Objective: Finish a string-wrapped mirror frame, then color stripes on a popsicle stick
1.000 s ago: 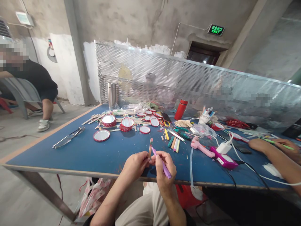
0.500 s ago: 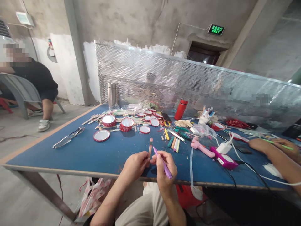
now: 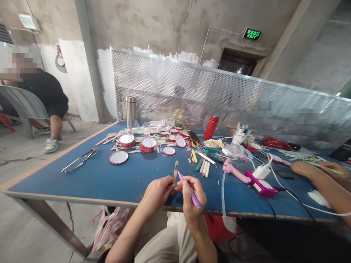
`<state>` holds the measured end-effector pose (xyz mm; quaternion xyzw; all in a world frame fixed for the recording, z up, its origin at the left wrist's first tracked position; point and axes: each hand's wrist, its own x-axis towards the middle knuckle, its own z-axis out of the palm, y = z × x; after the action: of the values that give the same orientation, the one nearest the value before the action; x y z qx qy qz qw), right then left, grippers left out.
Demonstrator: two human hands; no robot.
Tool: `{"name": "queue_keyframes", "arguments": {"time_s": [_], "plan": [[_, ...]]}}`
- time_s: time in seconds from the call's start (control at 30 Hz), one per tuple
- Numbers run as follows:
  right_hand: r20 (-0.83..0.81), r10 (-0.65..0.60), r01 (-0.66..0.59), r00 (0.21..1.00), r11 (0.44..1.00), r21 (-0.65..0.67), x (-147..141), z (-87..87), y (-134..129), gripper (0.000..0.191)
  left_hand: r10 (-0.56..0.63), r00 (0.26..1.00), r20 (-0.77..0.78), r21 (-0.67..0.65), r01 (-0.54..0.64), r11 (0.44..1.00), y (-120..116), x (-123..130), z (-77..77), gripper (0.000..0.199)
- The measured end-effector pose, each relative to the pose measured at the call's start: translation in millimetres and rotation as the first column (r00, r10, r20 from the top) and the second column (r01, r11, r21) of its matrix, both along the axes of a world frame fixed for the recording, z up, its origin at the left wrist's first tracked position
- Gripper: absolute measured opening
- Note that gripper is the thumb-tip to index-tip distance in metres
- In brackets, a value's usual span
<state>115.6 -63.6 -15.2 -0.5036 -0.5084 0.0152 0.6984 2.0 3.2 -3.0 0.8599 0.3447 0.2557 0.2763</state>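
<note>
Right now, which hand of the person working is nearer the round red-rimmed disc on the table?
The left hand is nearer, below and right of the disc; the right hand lies farther right.

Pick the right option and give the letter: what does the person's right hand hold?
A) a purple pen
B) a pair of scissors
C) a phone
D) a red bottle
A. The right hand grips the purple pen, its tip pointing toward the wooden stick held in the left hand.

Hands [image 3: 158,193] gripping wooden craft stick [image 3: 175,172], purple marker [image 3: 191,195], over blue table [image 3: 82,182]
</note>
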Motion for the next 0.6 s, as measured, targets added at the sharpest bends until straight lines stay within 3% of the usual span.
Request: {"name": "queue_keyframes", "arguments": {"time_s": [0.6], "plan": [[0.005,0.029,-0.03,1.0,1.0,0.006,0.6,-0.1,0.0,0.009,0.002,1.0,0.024,-0.015,-0.002,1.0,0.2,0.1,-0.2,0.021]]}}
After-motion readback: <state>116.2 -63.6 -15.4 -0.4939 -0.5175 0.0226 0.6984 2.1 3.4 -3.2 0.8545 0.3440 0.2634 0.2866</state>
